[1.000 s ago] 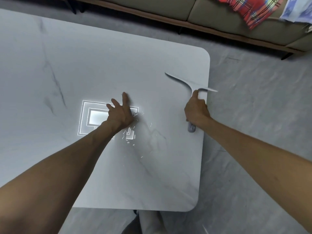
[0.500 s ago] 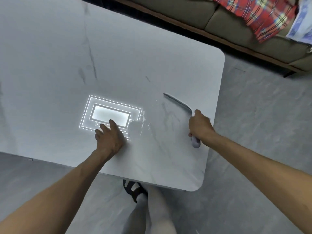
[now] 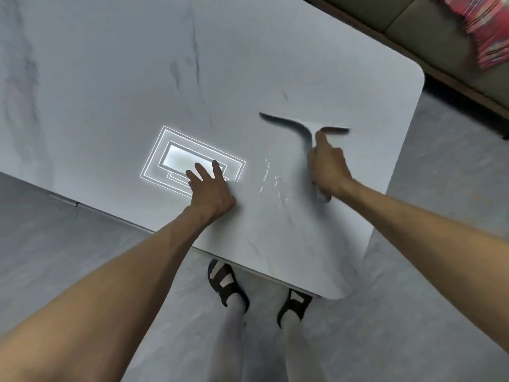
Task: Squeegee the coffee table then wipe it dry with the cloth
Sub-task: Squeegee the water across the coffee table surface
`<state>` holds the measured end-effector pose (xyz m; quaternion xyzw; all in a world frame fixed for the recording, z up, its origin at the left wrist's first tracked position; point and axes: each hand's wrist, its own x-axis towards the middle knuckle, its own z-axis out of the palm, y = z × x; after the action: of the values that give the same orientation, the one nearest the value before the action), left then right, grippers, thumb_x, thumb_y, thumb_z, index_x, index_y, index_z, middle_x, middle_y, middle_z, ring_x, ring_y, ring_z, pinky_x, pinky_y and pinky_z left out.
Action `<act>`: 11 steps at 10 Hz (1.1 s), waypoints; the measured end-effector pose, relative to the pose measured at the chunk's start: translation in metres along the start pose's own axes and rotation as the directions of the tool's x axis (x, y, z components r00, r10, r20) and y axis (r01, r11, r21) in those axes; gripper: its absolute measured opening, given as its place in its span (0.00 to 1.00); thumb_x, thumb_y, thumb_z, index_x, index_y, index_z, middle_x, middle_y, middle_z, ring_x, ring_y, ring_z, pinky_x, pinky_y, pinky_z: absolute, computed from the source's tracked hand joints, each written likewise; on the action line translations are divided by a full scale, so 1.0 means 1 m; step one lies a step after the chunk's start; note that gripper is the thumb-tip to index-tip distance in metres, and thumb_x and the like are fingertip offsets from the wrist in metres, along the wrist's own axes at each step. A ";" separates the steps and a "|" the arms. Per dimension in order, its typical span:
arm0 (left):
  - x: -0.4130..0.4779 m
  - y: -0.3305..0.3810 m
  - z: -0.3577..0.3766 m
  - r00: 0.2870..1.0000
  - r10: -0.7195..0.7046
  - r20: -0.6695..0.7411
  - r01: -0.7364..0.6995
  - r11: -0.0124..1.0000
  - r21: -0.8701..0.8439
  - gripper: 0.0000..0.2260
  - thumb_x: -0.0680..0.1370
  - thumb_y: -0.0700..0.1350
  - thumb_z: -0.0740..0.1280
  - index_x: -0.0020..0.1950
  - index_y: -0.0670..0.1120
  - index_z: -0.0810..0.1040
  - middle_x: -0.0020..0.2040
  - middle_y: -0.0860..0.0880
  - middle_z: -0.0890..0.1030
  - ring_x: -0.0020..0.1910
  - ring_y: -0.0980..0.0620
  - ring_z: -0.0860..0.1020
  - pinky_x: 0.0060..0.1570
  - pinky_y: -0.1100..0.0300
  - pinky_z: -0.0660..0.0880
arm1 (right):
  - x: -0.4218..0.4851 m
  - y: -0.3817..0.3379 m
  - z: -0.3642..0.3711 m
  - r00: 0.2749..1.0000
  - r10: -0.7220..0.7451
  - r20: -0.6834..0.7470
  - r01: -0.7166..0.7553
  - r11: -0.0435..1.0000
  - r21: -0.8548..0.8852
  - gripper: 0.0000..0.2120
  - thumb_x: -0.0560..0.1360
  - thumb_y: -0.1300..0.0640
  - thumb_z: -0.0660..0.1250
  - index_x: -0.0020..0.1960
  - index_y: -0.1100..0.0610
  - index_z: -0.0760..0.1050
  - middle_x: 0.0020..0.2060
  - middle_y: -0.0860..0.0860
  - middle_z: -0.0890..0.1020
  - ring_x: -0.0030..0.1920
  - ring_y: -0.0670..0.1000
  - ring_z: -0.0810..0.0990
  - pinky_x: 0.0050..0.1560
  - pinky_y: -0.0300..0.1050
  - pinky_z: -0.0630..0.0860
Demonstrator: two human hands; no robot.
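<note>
On the coffee table (image 3: pixel 275 64), right hand (image 3: pixel 327 168) grips squeegee (image 3: pixel 304 128) (blurred).

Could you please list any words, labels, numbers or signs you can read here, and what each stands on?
None can be read.
The squeegee in the right hand is blurred and shows no mark.
The table bears only grey veins and a bright reflection of nested rectangles, no sign.
The plaid fabric and sandals show no lettering.
</note>
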<state>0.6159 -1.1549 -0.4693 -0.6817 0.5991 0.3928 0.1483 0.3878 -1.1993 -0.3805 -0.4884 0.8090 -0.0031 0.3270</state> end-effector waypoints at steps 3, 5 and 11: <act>-0.014 -0.001 -0.006 0.999 -0.042 -0.035 0.041 0.999 -0.026 0.30 0.80 0.45 0.54 0.76 0.31 0.47 0.75 0.28 0.51 0.73 0.23 0.50 0.72 0.36 0.54 | -0.076 0.108 -0.007 0.944 -0.249 0.214 0.304 0.911 -0.279 0.25 0.82 0.55 0.52 0.78 0.45 0.53 0.32 0.53 0.75 0.30 0.54 0.73 0.33 0.45 0.68; -0.045 -0.012 -0.007 0.985 0.076 -0.158 -0.081 0.996 -0.024 0.19 0.76 0.37 0.60 0.66 0.36 0.66 0.64 0.35 0.70 0.62 0.36 0.70 0.61 0.46 0.71 | -0.087 0.141 -0.053 0.930 -0.260 0.258 0.330 0.901 -0.282 0.23 0.83 0.51 0.50 0.77 0.44 0.54 0.32 0.49 0.75 0.31 0.49 0.73 0.28 0.42 0.68; -0.091 -0.039 0.015 0.980 -0.080 -0.184 0.073 0.996 -0.047 0.23 0.75 0.34 0.57 0.71 0.38 0.62 0.63 0.36 0.69 0.60 0.37 0.69 0.60 0.47 0.69 | -0.071 0.058 0.047 0.822 -0.508 0.258 0.567 0.773 -0.286 0.24 0.82 0.55 0.51 0.77 0.45 0.53 0.44 0.57 0.79 0.43 0.61 0.78 0.38 0.46 0.66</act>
<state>0.6492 -1.0721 -0.4246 -0.7409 0.5756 0.3334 0.0928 0.3893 -1.0980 -0.3993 -0.7482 0.5920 0.0880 0.2863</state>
